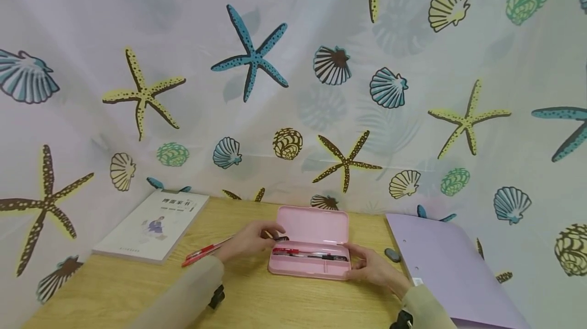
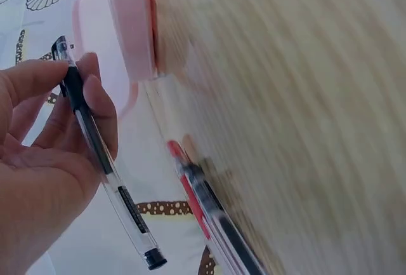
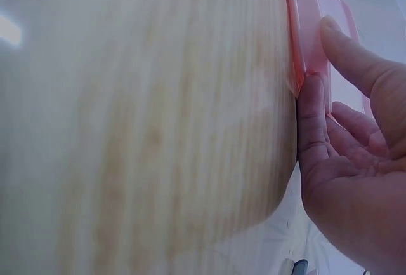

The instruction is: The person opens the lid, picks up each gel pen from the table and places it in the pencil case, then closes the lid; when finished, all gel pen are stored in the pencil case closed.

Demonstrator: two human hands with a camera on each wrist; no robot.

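- Pinching a black gel pen (image 2: 95,141) between thumb and fingertips, the left hand (image 1: 249,240) sits right at the left end of the open pink pencil case (image 1: 312,255). In the left wrist view the grip is on the upper half of the barrel, cap end up.
- The right hand (image 1: 373,268) is against the case's right front corner. In the right wrist view the thumb presses on the side wall, the fingers look loosely spread behind it, and nothing is clasped in them.
- The case lies mid-tabletop (image 1: 137,293), lid (image 1: 316,224) tipped back, with a red pen (image 1: 286,250) and a dark one already in the tray.
- Two more red pens (image 1: 204,253) lie on the wood just left of the left hand.
- Handling guess: the pen looks light, stiff and smooth plastic, so probably a bit slippery. The grip section near the tip seems the safest hold.
- The case looks like thin hard plastic that'd slide easily, so bracing that corner makes sense.
- A book (image 1: 153,224) lies far left, a lilac folder (image 1: 440,263) right, and a small dark thing (image 1: 392,254) that I can't identify sits between case and folder.
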